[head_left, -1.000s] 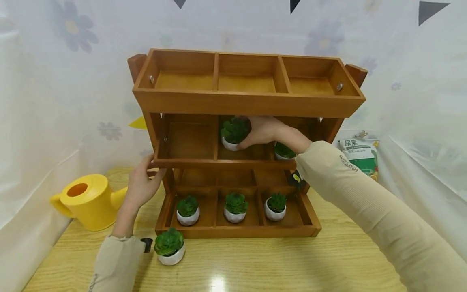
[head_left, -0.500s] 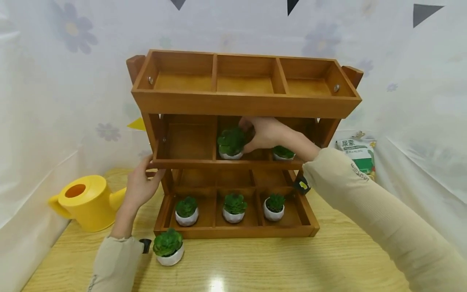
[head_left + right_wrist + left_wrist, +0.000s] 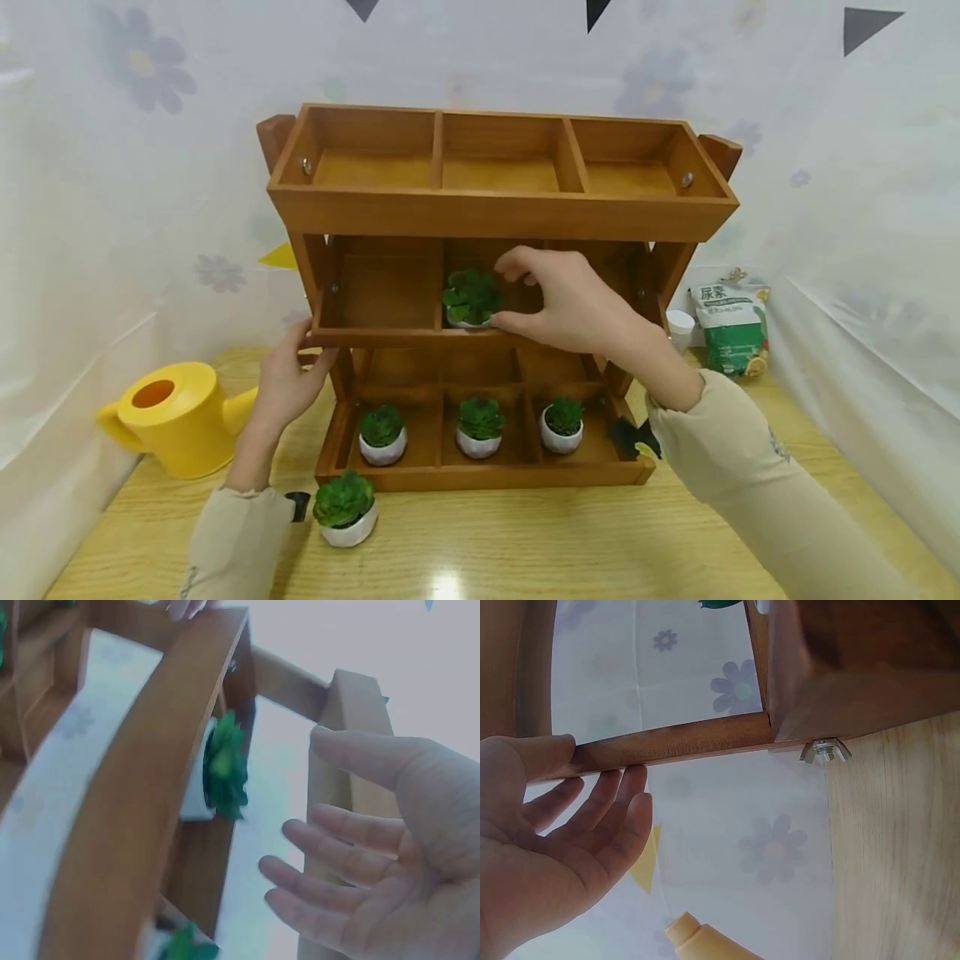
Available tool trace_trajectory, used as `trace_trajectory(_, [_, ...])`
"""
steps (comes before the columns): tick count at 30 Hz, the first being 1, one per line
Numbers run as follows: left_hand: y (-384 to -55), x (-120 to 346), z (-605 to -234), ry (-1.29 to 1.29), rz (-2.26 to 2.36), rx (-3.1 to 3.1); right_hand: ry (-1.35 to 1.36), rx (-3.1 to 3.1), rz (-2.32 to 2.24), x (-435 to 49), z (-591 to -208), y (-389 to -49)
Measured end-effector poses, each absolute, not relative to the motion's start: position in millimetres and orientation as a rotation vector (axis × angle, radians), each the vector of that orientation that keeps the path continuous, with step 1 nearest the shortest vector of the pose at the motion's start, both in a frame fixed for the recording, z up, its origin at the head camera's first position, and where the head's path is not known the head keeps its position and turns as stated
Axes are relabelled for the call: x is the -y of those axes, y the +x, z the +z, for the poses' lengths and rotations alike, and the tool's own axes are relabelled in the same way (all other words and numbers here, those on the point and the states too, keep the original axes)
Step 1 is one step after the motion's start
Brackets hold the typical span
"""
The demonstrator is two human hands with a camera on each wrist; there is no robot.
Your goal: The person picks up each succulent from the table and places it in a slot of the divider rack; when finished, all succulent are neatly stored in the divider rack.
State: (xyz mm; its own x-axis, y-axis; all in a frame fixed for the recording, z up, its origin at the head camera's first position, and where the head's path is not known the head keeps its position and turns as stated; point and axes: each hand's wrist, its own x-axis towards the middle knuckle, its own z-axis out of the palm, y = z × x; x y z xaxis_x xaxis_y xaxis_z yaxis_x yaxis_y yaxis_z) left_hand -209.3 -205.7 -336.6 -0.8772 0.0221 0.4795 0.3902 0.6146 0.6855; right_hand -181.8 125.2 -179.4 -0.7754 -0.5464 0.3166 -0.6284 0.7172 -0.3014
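Note:
A three-tier wooden plant stand (image 3: 502, 215) fills the middle of the head view. My left hand (image 3: 292, 379) grips its left side; in the left wrist view, the thumb lies over a wooden strut (image 3: 675, 742) with fingertips beneath. A potted succulent (image 3: 471, 296) sits in the middle tier's centre compartment, its white pot mostly behind the front board. To its right is my right hand (image 3: 577, 300), fingers loosely bent and holding nothing. The right wrist view shows this hand (image 3: 375, 855) apart from the succulent (image 3: 225, 769). It covers the middle tier's right compartment in the head view.
In the bottom tier stand three potted succulents (image 3: 480, 427). Another potted succulent (image 3: 347, 508) is on the table by my left sleeve. A yellow watering can (image 3: 176, 421) stands at left; a green-and-white bag (image 3: 733, 329) and a white-capped container (image 3: 680, 325) at right.
My right hand lowered the succulent into the middle tier's centre compartment, let go of it and drew back to the right. My left hand has stayed on the stand.

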Motion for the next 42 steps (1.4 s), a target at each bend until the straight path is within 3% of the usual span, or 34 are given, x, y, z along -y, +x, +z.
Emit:
trace_trajectory(11, [-215.7, 204.6, -336.3, -0.334, -1.154, 2.409, 0.920, 2.497, 1.136, -113.8, -266.9, -142.8])
trace_trajectory(24, [-216.5, 207.8, -337.1, -0.337, -1.164, 2.405, 0.900, 2.633, 1.620, -51.9, -356.7, -121.8])
trace_trajectory(42, [-217.1, 211.7, -339.2, -0.298, -1.154, 2.446, 0.765, 2.840, 1.353, 5.4, -407.2, -111.3])
